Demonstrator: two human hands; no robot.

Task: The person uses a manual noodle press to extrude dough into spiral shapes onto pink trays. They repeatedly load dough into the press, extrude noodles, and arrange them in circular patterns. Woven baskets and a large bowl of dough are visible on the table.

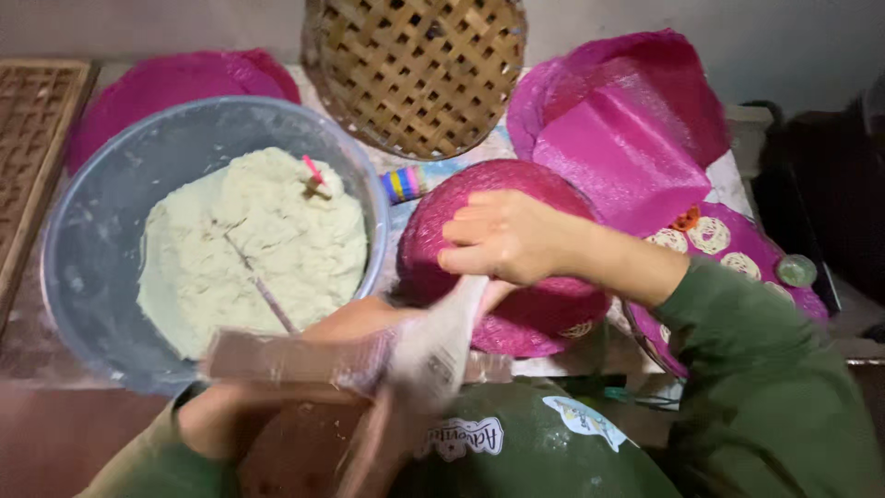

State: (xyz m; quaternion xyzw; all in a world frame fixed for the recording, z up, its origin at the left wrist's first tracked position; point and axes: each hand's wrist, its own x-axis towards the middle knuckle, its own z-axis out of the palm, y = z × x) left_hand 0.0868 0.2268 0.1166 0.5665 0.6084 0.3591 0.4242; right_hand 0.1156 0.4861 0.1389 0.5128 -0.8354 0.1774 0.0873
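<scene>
My right hand (502, 235) is closed on the top of a whitish, translucent plastic piece (447, 337) that hangs down, blurred by motion. It is above a round pink woven tray (553, 314). My left forearm (346, 321) reaches across from the lower left. My left hand is hidden behind the plastic piece and a blurred brown wooden block (277, 358). A large grey-blue bowl (88, 221) on the left holds a mound of pale dough (253, 244), with a thin stick (313, 173) poking out of it.
A round bamboo basket (415, 69) leans at the back. More pink woven trays (636, 120) lie right and back left; one (737, 242) carries pale lacy rounds. A wooden lattice tray (32, 138) sits far left. A green rounded thing (525, 443) is close below.
</scene>
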